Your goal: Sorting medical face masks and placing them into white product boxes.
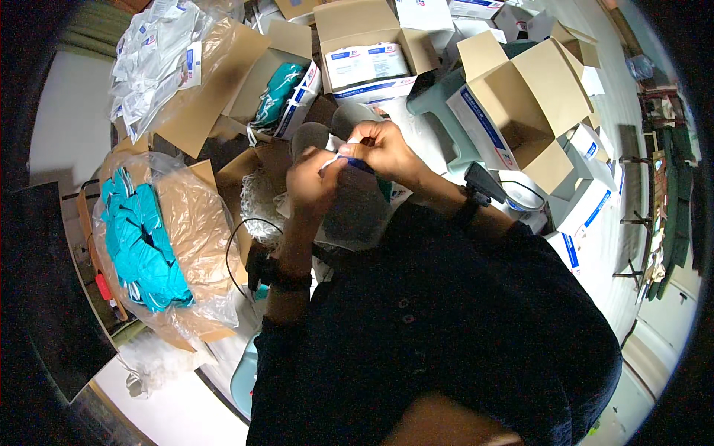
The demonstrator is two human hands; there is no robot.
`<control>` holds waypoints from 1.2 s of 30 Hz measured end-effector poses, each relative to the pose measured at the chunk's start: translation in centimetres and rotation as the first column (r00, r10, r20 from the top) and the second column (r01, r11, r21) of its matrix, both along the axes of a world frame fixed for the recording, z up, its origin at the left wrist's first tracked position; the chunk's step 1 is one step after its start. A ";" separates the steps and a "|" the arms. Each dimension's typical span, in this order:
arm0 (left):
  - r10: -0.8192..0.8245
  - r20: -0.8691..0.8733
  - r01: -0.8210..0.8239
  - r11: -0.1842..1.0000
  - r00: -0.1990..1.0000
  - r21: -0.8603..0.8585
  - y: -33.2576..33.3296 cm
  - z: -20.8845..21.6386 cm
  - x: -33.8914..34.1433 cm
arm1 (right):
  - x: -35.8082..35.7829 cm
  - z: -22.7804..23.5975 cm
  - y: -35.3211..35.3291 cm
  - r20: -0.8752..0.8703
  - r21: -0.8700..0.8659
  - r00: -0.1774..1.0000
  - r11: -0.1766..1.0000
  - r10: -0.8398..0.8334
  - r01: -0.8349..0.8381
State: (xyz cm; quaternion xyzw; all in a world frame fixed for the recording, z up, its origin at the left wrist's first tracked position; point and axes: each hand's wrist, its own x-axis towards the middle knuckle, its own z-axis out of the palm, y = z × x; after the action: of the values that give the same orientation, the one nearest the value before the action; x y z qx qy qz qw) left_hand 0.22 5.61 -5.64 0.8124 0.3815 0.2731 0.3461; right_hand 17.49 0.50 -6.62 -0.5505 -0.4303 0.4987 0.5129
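Both hands meet in front of me at the upper edge of a translucent plastic packet (pixel 353 215). White and dark blue show at that edge, and a bit of teal shows at its right side. My left hand (pixel 311 180), somewhat blurred, is closed with its fingers pinching the edge. Just to its right, my right hand (pixel 388 151) pinches the same edge between thumb and fingers. What lies inside the packet I cannot make out. Left of the hands, a box holds a tangle of white strings (pixel 259 204).
Folded teal cloth items (pixel 145 238) lie in a plastic-lined carton at left. White packets (pixel 160 63) are heaped behind it. Ahead stand a box with a teal bundle (pixel 279 97) and a box of white packets (pixel 368 63). An open carton (pixel 513 111) sits on a pale green stool (pixel 435 111).
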 end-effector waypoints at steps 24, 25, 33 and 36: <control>-0.072 0.035 0.071 0.997 0.997 0.029 -2.4 3.9 -0.6 | 2.3 1.3 1.5 -0.197 0.012 0.954 0.974 0.225 -0.227; -0.050 0.056 0.050 0.999 0.997 0.012 -2.3 3.4 -0.6 | 1.9 1.5 1.5 -0.067 0.076 0.953 0.954 0.296 -0.291; -0.058 0.037 0.057 0.998 0.998 0.003 -1.0 2.6 -0.3 | 0.6 2.1 0.3 0.074 0.148 0.986 0.976 0.151 -0.160; -0.026 -0.023 0.029 0.985 0.999 0.172 -0.8 0.2 -0.5 | -0.4 1.6 0.9 0.116 0.085 0.992 0.994 0.059 -0.069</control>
State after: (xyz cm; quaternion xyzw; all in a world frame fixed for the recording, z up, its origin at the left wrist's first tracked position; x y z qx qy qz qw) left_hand -0.26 4.84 -5.42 0.8474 0.3487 0.2919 0.2741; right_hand 17.10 1.38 -5.04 -0.5404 -0.4979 0.4632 0.4954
